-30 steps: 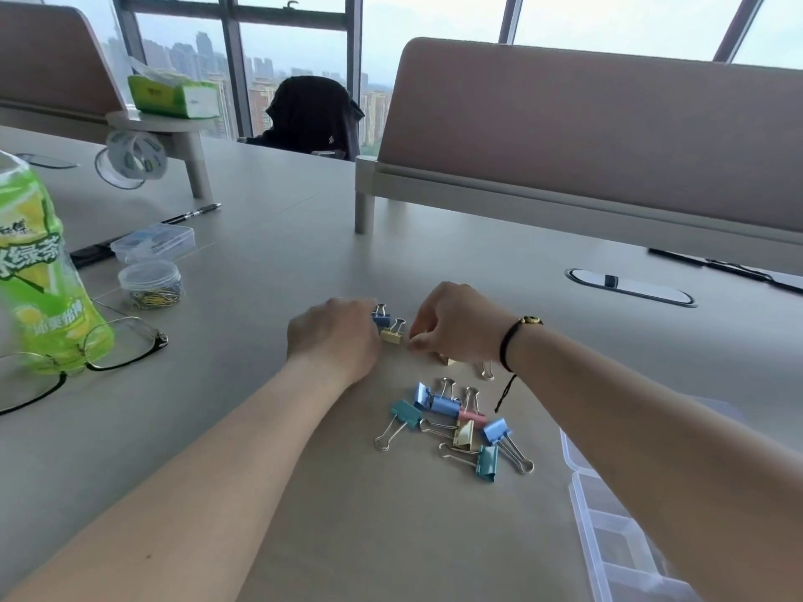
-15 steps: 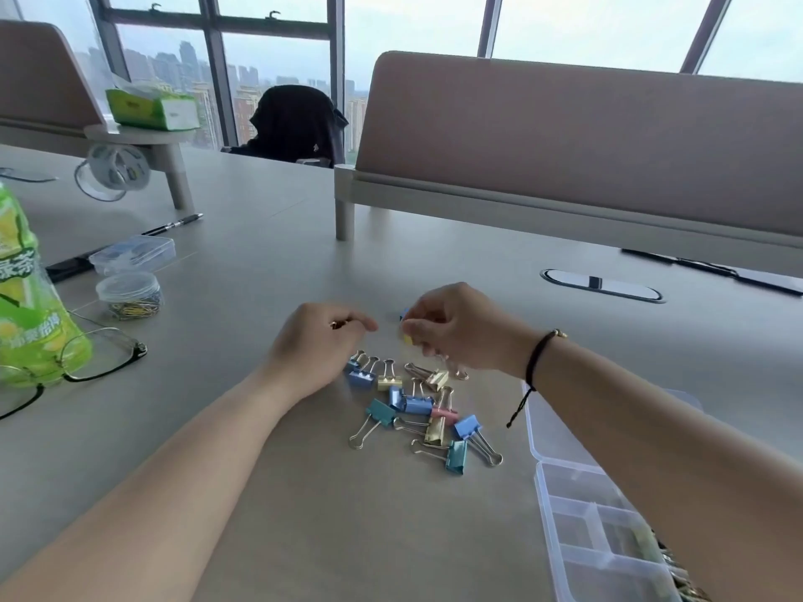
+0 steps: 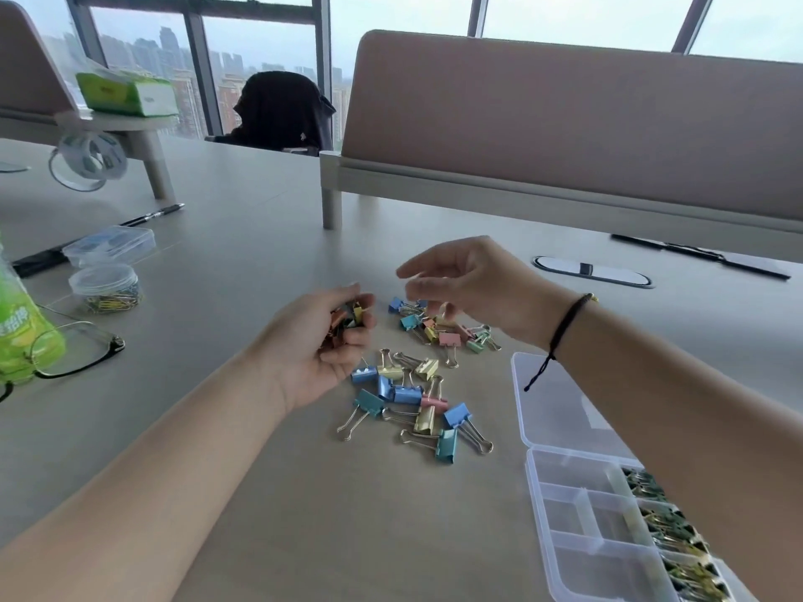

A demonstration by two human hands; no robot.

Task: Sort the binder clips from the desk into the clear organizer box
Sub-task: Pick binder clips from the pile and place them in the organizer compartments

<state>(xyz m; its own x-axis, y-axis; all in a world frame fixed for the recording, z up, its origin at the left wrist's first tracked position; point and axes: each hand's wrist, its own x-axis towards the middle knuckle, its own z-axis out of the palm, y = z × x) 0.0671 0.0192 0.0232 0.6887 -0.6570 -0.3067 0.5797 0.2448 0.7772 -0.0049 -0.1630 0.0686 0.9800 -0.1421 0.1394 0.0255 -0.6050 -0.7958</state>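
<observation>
Several pastel binder clips (image 3: 415, 401) lie scattered on the desk in front of me. My left hand (image 3: 323, 345) is turned palm up with its fingers curled round a small bunch of clips (image 3: 347, 317). My right hand (image 3: 469, 284) hovers above the far group of clips (image 3: 443, 330), fingers loosely spread and blurred; nothing shows between them. The clear organizer box (image 3: 582, 506) lies open at the lower right, lid folded back, with gold and green clips (image 3: 669, 532) in its right compartments, partly hidden by my right forearm.
At the left stand a green bottle (image 3: 19, 328), glasses (image 3: 74, 349), a round tub of paper clips (image 3: 106, 288), a small lidded box (image 3: 111, 245) and a pen (image 3: 150, 215). A padded divider (image 3: 565, 136) runs across the back. A cable port (image 3: 591, 271) sits beyond my right wrist.
My left hand has turned palm up with clips gathered in it. My right hand has lifted and opened above the far clips. The view has shifted, bringing more of the organizer box into sight.
</observation>
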